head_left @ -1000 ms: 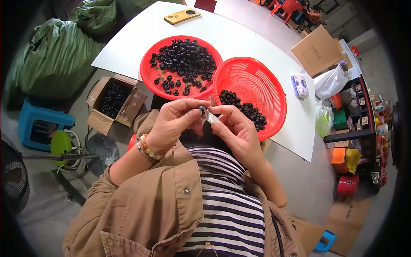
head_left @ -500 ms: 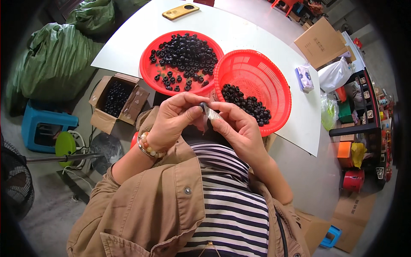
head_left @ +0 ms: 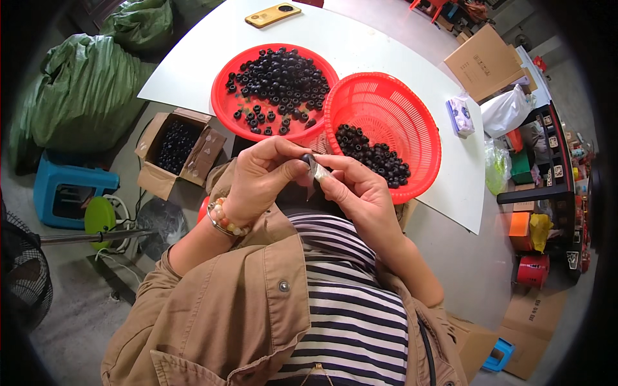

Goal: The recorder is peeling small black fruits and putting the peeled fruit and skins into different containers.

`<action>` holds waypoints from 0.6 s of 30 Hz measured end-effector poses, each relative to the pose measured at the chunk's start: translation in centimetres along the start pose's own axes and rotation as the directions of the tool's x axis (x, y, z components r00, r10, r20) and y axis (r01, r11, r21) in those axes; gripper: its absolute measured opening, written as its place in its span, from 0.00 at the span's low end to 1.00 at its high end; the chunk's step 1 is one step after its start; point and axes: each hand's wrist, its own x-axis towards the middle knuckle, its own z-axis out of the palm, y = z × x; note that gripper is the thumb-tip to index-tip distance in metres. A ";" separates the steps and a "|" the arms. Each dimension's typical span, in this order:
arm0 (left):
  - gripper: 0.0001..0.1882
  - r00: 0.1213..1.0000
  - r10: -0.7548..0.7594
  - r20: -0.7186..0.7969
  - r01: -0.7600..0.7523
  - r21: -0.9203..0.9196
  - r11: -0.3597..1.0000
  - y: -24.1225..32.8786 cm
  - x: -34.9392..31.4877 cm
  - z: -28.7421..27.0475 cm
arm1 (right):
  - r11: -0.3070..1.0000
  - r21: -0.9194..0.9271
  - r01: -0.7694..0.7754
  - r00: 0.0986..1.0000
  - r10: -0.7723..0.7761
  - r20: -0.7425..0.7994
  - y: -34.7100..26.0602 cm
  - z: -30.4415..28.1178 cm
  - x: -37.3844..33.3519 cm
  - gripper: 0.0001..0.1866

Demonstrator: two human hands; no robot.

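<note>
My left hand (head_left: 267, 170) pinches a small black round piece (head_left: 308, 158) between thumb and forefinger, in front of my body. Close beside it, the thumb and forefinger of my right hand (head_left: 358, 186) grip a small whitish, shiny scrap (head_left: 320, 172) that looks like thin plastic or cloth; it touches or nearly touches the black piece. Beyond my hands, a shallow red basket (head_left: 221, 96) holds many black round pieces with holes (head_left: 277, 77). To its right stands a deeper red basket (head_left: 421, 128) with similar black pieces (head_left: 370, 154) heaped at its near side.
Both baskets rest on a white table (head_left: 380, 48), with a gold phone (head_left: 273, 15) and a tissue pack (head_left: 459, 116). An open carton (head_left: 148, 168) of black pieces sits at left, near a blue stool (head_left: 48, 193), green sacks (head_left: 84, 96) and a fan (head_left: 26, 270).
Both hands stay in nearly the same pose with their pinches kept. The black piece and the whitish scrap have turned slightly between the fingertips. The view has shifted a little.
</note>
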 end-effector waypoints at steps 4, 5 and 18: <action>0.06 0.999 0.050 -0.004 -0.050 0.003 0.999 0.0 -0.1 0.1 | 0.998 0.065 0.000 1.000 0.001 -0.017 0.4 0.2 0.0 0.14; 0.06 0.998 0.061 -0.007 -0.061 0.004 0.998 0.0 -0.1 0.2 | 0.998 0.070 0.005 1.000 -0.003 -0.024 0.4 0.3 0.0 0.14; 0.07 0.992 0.125 0.001 -0.125 0.019 0.992 0.2 -0.3 0.6 | 0.989 0.143 -0.049 0.998 0.056 -0.041 -0.6 0.8 0.4 0.11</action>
